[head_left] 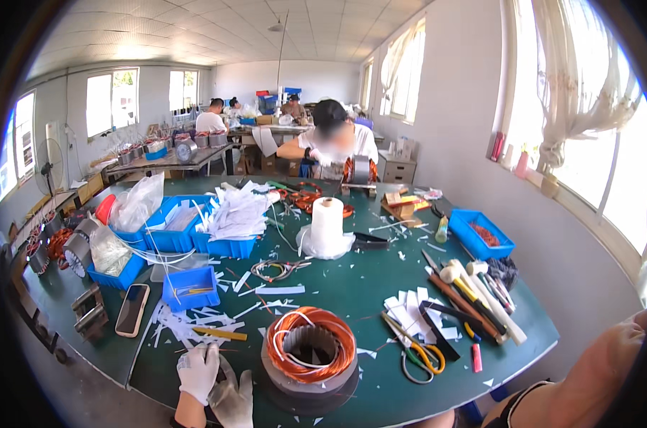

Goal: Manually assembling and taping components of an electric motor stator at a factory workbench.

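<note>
My left hand (198,371), in a white glove, rests at the near table edge. Its fingers are bent together, and what they hold, if anything, is hidden. A greyish glove (233,396) lies against its right side; I cannot tell whether it is empty. Just beyond are white paper scraps (177,324) and a yellow strip (221,334). To the right stands a dark ring-shaped motor core (280,380), with a coil of copper wire (341,328) on top, tied with white cord. A bare arm (598,374) rises at the lower right edge; my right hand is out of sight.
Blue bins (234,247), a small blue box (189,289) and a phone (132,310) stand left. A white thread spool (327,220) is mid-table. Right lie scissors (419,353), mallets and sticks (473,299), and a blue tray (496,250). A co-worker (334,135) sits opposite.
</note>
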Demonstrator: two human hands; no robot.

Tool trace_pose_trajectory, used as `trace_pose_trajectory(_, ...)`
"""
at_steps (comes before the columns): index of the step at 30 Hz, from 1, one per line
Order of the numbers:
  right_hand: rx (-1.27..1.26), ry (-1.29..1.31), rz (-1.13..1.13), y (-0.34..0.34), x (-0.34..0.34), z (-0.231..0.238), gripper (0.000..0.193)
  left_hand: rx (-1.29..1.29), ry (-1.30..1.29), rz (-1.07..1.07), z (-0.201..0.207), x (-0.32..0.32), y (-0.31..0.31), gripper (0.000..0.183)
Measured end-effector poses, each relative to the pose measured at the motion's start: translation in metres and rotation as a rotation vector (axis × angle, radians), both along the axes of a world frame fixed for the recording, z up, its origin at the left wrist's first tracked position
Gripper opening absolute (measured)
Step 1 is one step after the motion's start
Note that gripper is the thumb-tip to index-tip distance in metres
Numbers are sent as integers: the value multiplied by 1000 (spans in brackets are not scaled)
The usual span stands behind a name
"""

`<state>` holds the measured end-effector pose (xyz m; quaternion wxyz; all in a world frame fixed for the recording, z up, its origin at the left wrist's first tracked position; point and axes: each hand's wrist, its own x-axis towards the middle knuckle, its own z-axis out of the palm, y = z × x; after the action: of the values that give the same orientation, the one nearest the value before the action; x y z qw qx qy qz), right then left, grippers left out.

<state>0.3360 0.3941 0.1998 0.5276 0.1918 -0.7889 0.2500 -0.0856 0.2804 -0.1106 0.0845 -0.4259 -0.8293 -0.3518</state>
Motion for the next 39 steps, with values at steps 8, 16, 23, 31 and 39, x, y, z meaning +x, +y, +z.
trace_pose_trajectory(8,50,33,204,16,-5,13,16,0,41,31,-15,-1,7,35)
trace_pose_trajectory(16,-200,-107,321,11,-2,3,15,541,-676,-550,91,13,-24,17)
trace_pose_trajectory(23,-356,-279,481,7,-30,7,15,556,-916,-1361,165,18,-62,21)
trace_pose_trajectory(31,-491,-354,657,-3,-37,8,15,486,-981,-1484,150,29,-86,20)
trace_pose_trajectory(39,-651,-328,577,-52,0,14,15,311,-1111,-1857,136,39,-39,19)
